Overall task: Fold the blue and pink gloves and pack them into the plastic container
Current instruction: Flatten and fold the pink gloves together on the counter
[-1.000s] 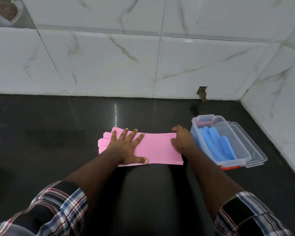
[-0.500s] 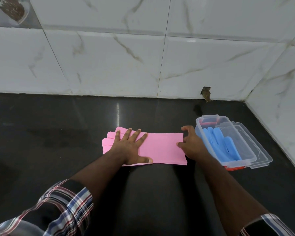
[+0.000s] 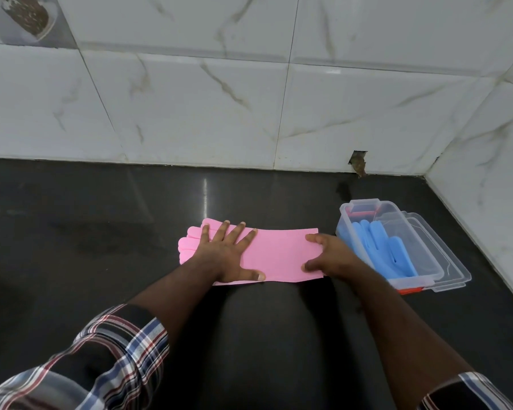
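The pink gloves (image 3: 279, 253) lie flat on the dark counter, fingers pointing left, cuff to the right. My left hand (image 3: 228, 255) presses flat on their finger half, fingers spread. My right hand (image 3: 329, 255) rests on the cuff end, thumb and forefinger pinching that edge. Right of them stands the clear plastic container (image 3: 421, 279) with the blue gloves (image 3: 382, 247) lying inside it.
The container's clear lid (image 3: 444, 255) lies under and beside it to the right, with an orange clip at the near end. White marble tile walls close the back and right sides. A chipped hole (image 3: 358, 164) shows at the back wall's base.
My right hand has shifted a little left onto the cuff and now pinches its edge. My left hand stays pressed on the glove. The camera has tilted slightly.
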`<act>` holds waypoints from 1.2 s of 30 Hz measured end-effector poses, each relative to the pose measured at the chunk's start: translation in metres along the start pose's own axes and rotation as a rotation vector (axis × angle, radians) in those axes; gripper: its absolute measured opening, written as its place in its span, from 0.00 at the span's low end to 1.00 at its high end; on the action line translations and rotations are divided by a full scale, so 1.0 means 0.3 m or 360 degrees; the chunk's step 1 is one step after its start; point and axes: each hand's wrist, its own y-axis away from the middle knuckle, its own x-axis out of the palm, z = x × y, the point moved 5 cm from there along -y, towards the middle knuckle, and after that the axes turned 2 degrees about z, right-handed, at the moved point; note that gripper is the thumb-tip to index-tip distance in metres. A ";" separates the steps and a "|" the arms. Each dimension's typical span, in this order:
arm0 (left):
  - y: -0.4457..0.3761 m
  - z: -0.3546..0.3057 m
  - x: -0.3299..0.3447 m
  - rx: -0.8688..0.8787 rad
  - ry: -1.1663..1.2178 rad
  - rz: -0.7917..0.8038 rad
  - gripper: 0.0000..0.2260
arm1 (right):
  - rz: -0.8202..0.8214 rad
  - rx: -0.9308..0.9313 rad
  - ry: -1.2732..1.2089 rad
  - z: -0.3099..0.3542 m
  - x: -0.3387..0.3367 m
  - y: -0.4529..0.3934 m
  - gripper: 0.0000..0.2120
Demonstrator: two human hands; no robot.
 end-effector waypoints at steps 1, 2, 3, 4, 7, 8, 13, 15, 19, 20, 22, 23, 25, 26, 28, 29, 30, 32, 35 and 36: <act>0.001 0.000 -0.001 -0.0002 0.0001 0.0004 0.51 | -0.0014 -0.0002 -0.0024 0.002 -0.004 0.001 0.38; 0.002 -0.001 -0.002 -0.0003 0.0002 0.0009 0.51 | -0.0023 -0.0006 -0.0041 0.004 -0.007 0.002 0.39; 0.002 -0.001 -0.003 -0.0005 0.0002 0.0012 0.51 | -0.0022 -0.0010 -0.0047 0.007 -0.010 0.002 0.40; 0.002 -0.001 -0.003 -0.0005 0.0002 0.0013 0.51 | -0.0015 -0.0011 -0.0033 0.009 -0.011 0.002 0.41; 0.003 0.000 -0.006 0.0002 0.0005 0.0006 0.52 | 0.0020 0.0001 0.0074 0.026 -0.008 0.006 0.44; 0.003 0.001 -0.006 0.0005 0.0008 0.0009 0.52 | 0.0031 0.0002 0.0109 0.031 -0.006 0.008 0.45; 0.009 0.005 -0.001 0.0031 0.0007 -0.0035 0.51 | 0.0042 0.0002 0.0166 0.046 -0.006 0.016 0.46; 0.013 0.009 -0.004 0.0050 0.0011 -0.0055 0.50 | 0.0052 0.0009 0.0146 0.048 -0.010 0.018 0.47; 0.027 0.037 -0.011 0.0050 -0.0004 -0.0101 0.50 | 0.0025 -0.0028 0.0129 0.066 -0.017 0.023 0.48; 0.032 0.047 -0.011 0.0036 -0.0011 -0.0111 0.51 | 0.0012 -0.0036 0.0146 0.075 -0.018 0.025 0.47; 0.041 0.063 -0.011 0.0002 -0.0021 -0.0114 0.52 | -0.0028 -0.0048 0.0192 0.095 -0.019 0.030 0.47; 0.043 0.067 -0.009 -0.0013 -0.0018 -0.0104 0.53 | -0.0049 -0.0050 0.0224 0.108 -0.021 0.034 0.46; 0.048 0.065 -0.003 -0.0021 -0.0022 -0.0100 0.53 | -0.0080 -0.0059 0.0289 0.140 -0.024 0.041 0.46; 0.049 0.063 0.000 -0.0019 -0.0026 -0.0110 0.53 | -0.0087 -0.0073 0.0303 0.159 -0.024 0.045 0.46; 0.049 0.061 0.006 -0.0014 -0.0014 -0.0133 0.53 | -0.0085 -0.0114 0.0286 0.199 -0.019 0.050 0.46; 0.049 0.062 0.008 -0.0011 -0.0009 -0.0139 0.53 | -0.0083 -0.0146 0.0252 0.223 -0.015 0.051 0.46; 0.050 0.063 0.010 -0.0007 -0.0007 -0.0139 0.53 | -0.0078 -0.0192 0.0196 0.248 -0.010 0.053 0.47; 0.051 0.065 0.010 0.0009 -0.0010 -0.0124 0.53 | -0.0041 -0.0315 0.0013 0.298 0.006 0.055 0.48; 0.045 0.067 0.015 0.0022 0.0000 -0.0137 0.53 | 0.0055 -0.0486 -0.0252 0.368 0.034 0.069 0.47; 0.044 0.066 0.016 0.0025 0.0005 -0.0143 0.53 | 0.0079 -0.0510 -0.0278 0.383 0.044 0.075 0.47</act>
